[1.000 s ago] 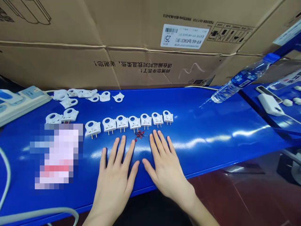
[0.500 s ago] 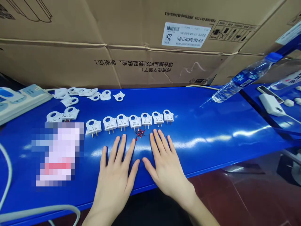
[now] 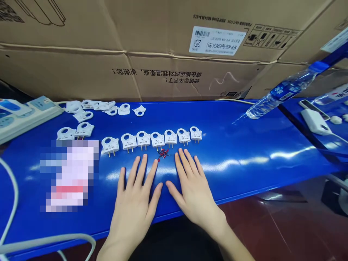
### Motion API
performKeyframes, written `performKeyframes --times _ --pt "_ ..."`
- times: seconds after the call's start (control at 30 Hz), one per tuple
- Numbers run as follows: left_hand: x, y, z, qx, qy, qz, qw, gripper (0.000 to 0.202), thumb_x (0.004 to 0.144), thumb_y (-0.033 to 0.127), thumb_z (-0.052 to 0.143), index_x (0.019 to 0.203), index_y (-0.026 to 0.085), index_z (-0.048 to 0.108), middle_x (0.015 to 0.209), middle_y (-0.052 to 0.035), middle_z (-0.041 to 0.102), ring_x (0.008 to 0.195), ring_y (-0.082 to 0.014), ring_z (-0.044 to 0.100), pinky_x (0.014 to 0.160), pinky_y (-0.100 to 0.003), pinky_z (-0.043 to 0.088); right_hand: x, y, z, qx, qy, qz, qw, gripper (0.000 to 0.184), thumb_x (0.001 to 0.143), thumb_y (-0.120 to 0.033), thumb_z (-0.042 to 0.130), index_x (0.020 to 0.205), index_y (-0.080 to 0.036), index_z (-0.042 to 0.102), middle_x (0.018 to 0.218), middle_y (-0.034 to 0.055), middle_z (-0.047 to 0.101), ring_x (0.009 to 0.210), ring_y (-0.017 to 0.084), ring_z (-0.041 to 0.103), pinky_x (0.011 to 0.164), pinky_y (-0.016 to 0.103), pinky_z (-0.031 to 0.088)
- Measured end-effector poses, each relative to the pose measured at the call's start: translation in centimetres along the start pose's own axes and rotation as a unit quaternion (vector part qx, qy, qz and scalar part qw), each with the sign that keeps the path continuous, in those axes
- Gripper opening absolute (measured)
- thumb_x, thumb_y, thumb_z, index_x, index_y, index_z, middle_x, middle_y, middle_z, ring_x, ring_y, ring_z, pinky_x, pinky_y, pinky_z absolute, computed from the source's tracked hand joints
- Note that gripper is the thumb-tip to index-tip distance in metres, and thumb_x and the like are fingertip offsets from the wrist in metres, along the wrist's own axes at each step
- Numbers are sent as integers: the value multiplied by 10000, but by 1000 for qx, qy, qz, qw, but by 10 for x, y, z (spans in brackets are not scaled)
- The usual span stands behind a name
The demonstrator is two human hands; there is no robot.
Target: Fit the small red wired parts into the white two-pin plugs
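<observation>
My left hand (image 3: 133,203) lies flat on the blue table (image 3: 244,145), palm down, fingers spread. Flat beside it, my right hand (image 3: 196,195) has its thumb pointing towards the left thumb, with a gap between them. Neither holds anything. Just beyond the fingertips, several white plug housings (image 3: 157,140) with ring-shaped tops stand in a row, their metal pins towards me. A small heap of red-and-black wired parts (image 3: 163,154) sits between the hands and the row; their exact kind is too small to tell.
More white plug housings (image 3: 85,129) and loose white covers (image 3: 124,109) lie at the back left, near a power strip (image 3: 32,116). A blurred pink-white item (image 3: 78,166) is left of my hands. Behind stands a large cardboard box (image 3: 163,79); a water bottle (image 3: 285,90) leans at right.
Both hands stay flat in the same place on the table. The whole view has shifted slightly; nothing has been picked up or moved.
</observation>
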State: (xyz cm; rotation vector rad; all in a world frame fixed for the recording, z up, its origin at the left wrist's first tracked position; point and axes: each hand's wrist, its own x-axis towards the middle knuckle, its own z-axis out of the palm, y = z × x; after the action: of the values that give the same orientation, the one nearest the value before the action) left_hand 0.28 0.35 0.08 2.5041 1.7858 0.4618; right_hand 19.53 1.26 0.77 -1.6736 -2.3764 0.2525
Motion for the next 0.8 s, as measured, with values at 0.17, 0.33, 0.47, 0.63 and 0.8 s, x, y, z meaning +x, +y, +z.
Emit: performKeyframes --times 0.17,0.33,0.47,0.63,0.8 --pt "0 -1 -1 10 -1 6 1000 642 1066 401 412 1672 253 264 1732 -107 315 1617 -321 267 1293 -612 210 -1 1 0 11 -3 0 1000 761 1100 -523 387 1683 -64 215 1748 151 197 1644 323 110 1322 583 251" --pt "-1 0 -3 -2 -3 -1 1000 640 1064 409 428 1667 259 276 1730 -90 326 1611 -316 285 1304 -601 205 -3 0 -2 74 31 9 997 828 1103 -459 432 1710 -176 -53 1759 102 199 1644 272 147 1321 571 274" --pt "-2 1 -5 -27 2 -17 1000 626 1060 396 439 1659 276 304 1721 -80 350 1603 -311 307 1315 -591 193 -5 0 -4 137 55 43 988 857 1099 -382 460 1699 -225 -132 1744 95 266 1622 245 246 1308 557 316" --pt "-2 1 -5 -37 1 -20 999 622 1067 420 426 1660 284 294 1723 -83 345 1606 -311 299 1311 -608 194 -9 1 -6 169 87 70 979 817 1085 -406 500 1719 -261 6 1762 86 219 1626 282 228 1265 535 404" --pt "-3 -1 -9 -77 -10 -28 997 601 1068 409 459 1645 310 321 1715 -58 370 1605 -306 301 1321 -616 175 -12 3 -8 197 97 71 973 757 1089 -381 503 1717 -277 92 1766 90 204 1626 275 229 1270 528 390"
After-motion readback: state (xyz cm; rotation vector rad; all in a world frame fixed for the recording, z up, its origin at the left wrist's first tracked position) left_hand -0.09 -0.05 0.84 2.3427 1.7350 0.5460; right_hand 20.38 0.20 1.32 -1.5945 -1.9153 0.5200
